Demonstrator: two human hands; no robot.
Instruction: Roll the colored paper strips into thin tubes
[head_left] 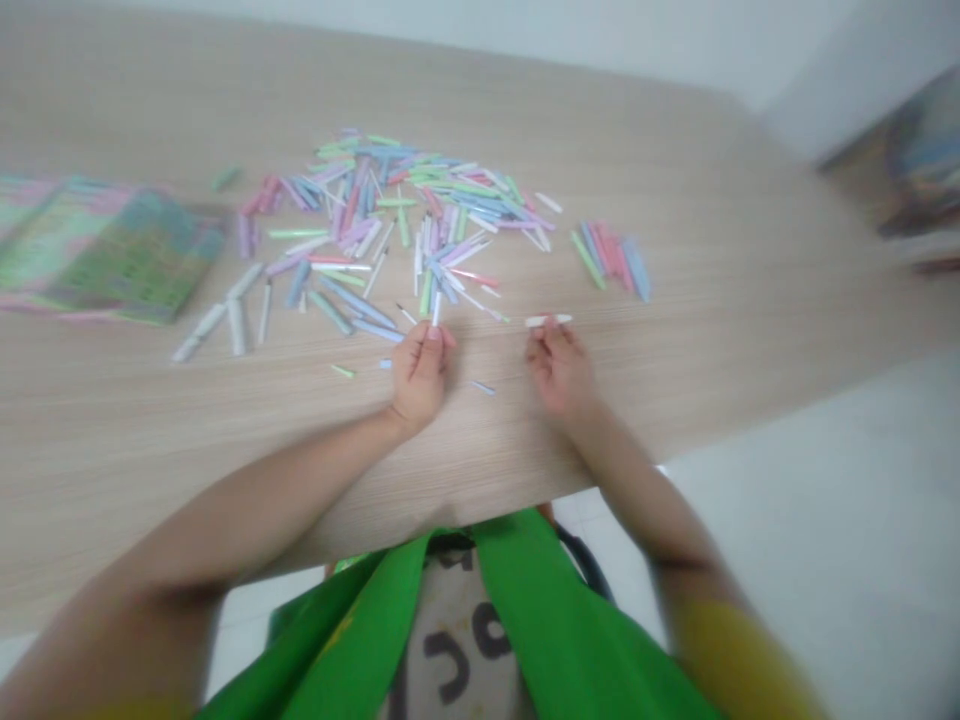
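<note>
Over the near side of the bench [480,450], the left hand [421,372] has its grip closed on a white stick [436,309] pointing away, beside the heap of coloured sticks [352,208]; the right hand [560,372] pinches a white piece [535,322] crosswise. Light fingertip pressure and steady wrists should serve best, clear of the small blue piece [484,388] between them.

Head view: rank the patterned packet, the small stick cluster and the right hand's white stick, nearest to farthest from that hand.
1. White stick: held in the right hand.
2. Small stick cluster: beyond, to the right.
3. Patterned packet: far left.
</note>
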